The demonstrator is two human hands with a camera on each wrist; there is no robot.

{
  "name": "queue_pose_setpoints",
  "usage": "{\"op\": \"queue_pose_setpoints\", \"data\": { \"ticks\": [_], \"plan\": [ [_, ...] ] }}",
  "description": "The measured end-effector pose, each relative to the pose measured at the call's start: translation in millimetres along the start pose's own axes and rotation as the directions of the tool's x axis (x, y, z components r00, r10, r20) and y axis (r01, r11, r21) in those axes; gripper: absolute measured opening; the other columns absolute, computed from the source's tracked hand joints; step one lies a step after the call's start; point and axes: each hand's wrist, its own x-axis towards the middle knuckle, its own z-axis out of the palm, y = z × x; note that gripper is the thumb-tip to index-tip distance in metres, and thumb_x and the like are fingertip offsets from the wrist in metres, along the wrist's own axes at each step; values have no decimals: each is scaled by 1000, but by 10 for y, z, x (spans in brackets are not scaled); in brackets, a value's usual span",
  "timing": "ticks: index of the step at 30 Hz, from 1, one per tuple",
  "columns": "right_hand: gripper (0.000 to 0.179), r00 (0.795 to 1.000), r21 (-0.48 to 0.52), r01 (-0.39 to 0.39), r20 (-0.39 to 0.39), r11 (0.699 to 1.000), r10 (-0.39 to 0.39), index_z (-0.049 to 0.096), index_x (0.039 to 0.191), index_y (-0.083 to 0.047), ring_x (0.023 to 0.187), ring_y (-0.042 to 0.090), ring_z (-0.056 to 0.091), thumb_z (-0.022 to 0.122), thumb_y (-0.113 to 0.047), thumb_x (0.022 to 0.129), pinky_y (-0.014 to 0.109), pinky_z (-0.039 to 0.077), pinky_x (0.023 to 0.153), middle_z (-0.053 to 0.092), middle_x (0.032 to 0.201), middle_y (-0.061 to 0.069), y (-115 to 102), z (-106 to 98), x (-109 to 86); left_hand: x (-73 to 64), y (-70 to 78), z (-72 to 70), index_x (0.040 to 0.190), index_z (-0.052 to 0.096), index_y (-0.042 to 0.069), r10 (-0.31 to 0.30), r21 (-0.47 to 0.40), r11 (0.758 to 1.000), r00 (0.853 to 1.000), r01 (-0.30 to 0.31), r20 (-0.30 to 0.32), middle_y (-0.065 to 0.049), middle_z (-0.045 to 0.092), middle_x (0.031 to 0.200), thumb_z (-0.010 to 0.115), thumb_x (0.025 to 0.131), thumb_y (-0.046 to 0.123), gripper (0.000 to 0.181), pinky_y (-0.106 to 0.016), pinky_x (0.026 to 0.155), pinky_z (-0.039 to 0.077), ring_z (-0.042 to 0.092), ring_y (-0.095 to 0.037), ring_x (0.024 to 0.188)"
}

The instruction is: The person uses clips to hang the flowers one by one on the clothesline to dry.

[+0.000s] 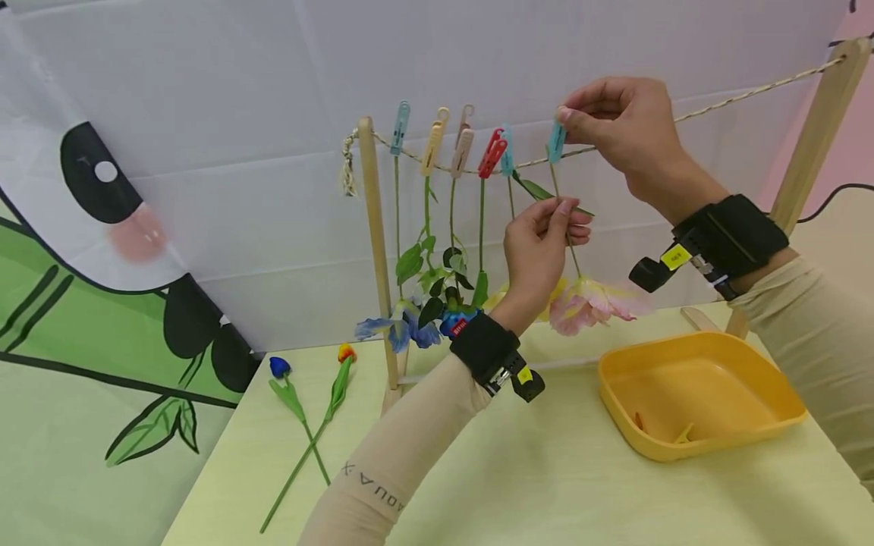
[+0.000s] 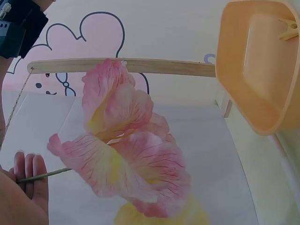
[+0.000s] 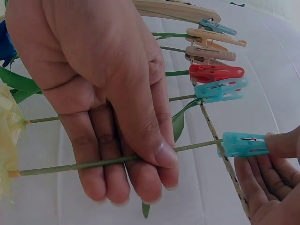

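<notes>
My left hand [image 1: 539,246] pinches the green stem of a pink artificial flower [image 1: 590,305] between thumb and fingers, the bloom hanging head down. In the left wrist view the pink flower [image 2: 136,154] fills the middle. My right hand [image 1: 624,125] grips a light-blue clothespin [image 1: 556,142] above it. The right wrist view shows this clothespin [image 3: 243,144] at the rope [image 3: 211,122], right where the stem's end crosses it. Farther left, several clothespins, among them a red one [image 1: 493,154] and a yellow one [image 1: 433,144], hold other flowers by their stems.
The rope runs between two wooden posts, left [image 1: 372,227] and right [image 1: 819,136]. A yellow tub [image 1: 703,440] with a few small clips stands on the table at right. Two tulips, one blue [image 1: 279,368] and one orange [image 1: 347,353], lie crossed at left.
</notes>
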Motion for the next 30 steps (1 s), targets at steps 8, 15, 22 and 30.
{"op": "queue_pose_setpoints", "data": {
  "ticks": [8, 15, 22, 30],
  "plan": [
    [15, 1000, -115, 0, 14, 993, 2, 73, 104, 4, 80, 16, 74, 75, -7, 94, 20, 58, 78, 72, 90, 4, 4, 33, -15, -1, -14, 39, 111, 68, -12, -12, -38, 999, 1000, 11, -18, -29, 72, 96, 57, 105, 6, 22, -40, 76, 63, 70, -50, 86],
    [19, 999, -206, -21, 30, 978, 27, 73, 106, 2, 84, 15, 74, 75, -13, 95, 19, 57, 79, 73, 95, 3, -18, 46, -51, 0, 2, 19, 111, 69, -10, -17, -6, 1000, 1000, 17, -18, -28, 72, 95, 56, 105, 8, 23, -40, 78, 62, 71, -46, 86],
    [22, 998, -231, -35, 38, 972, 45, 72, 110, 1, 85, 14, 73, 75, -15, 95, 18, 57, 78, 72, 94, -1, -1, 37, -83, -22, -8, -11, 110, 69, -10, -25, 33, 999, 1000, 25, -2, -27, 73, 95, 57, 105, 8, 22, -39, 79, 62, 72, -44, 87],
    [24, 999, -236, 18, 49, 972, -7, 73, 113, 2, 86, 12, 73, 75, -15, 96, 19, 57, 80, 73, 98, 0, 28, 24, -111, -165, 14, -193, 120, 69, -7, 36, 236, 970, 994, -60, 102, -22, 74, 103, 57, 106, 7, 23, -30, 83, 60, 73, -35, 89]
  ]
}}
